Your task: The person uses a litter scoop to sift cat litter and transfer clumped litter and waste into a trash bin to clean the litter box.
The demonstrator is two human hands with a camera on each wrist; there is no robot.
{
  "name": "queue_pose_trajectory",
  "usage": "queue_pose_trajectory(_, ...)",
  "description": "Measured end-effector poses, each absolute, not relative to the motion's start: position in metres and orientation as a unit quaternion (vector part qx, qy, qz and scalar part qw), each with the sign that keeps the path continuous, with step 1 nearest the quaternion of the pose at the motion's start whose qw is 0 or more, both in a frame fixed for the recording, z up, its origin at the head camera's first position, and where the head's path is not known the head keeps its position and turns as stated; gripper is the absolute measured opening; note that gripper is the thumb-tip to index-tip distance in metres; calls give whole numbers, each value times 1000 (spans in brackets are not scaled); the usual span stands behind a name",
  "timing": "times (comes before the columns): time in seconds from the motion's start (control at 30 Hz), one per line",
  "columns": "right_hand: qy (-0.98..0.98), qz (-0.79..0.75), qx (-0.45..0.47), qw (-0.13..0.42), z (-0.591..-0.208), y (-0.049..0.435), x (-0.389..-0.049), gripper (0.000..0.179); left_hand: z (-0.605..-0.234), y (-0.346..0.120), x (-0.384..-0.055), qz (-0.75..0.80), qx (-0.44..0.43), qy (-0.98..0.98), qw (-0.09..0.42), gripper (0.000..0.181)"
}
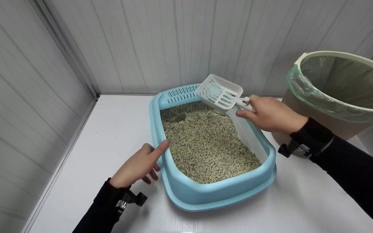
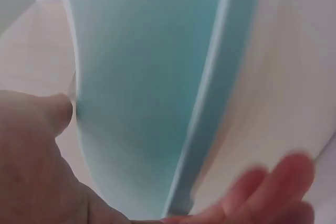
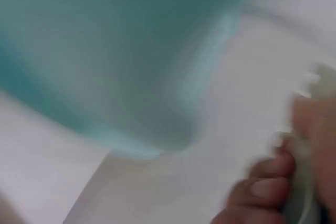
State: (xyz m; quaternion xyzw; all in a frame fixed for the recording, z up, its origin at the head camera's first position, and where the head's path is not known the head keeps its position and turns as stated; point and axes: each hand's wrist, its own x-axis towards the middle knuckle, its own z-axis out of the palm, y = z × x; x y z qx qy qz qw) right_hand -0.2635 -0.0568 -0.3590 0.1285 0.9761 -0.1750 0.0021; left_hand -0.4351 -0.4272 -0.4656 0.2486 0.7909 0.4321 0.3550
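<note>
A light blue litter box (image 1: 219, 192) stands on a white surface, filled with grainy beige litter (image 1: 209, 145). Above its far right part, my right hand (image 1: 270, 113) grips the handle of a white slotted litter scoop (image 1: 220, 92). The scoop is tilted and its slots show nothing lying in it. At the box's left side, the thumb of my left hand (image 1: 139, 165) touches the rim. The other fingers (image 2: 278, 182) extend low beside the outer wall, apart from it. A dark patch (image 1: 177, 118) lies in the litter at the far left.
To the right is a beige bin (image 1: 342, 124) lined with a translucent green bag (image 1: 316, 100). Pale panelled walls (image 1: 141, 42) close off the back and left. White tabletop (image 1: 118, 129) shows left of the litter box.
</note>
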Motion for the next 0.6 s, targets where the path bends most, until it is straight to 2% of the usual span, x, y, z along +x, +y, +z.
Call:
queue_pose_trajectory(0.2, 978, -158, 66, 120, -342, -99, -283, 35, -475, -411, -458, 497, 215, 752, 376, 93)
queue_pose_trajectory(0.33, 972, -101, 44, 208, -344, -118, -315, 43, -477, -412, -460, 519, 207, 736, 381, 89)
queue_pose_trajectory(0.47, 959, -38, 35, 278, -359, -134, -354, 45, -483, -414, -458, 538, 203, 721, 387, 90)
queue_pose_trajectory(0.6, 945, 24, 22, 325, -383, -149, -384, 41, -488, -416, -455, 548, 196, 714, 388, 94)
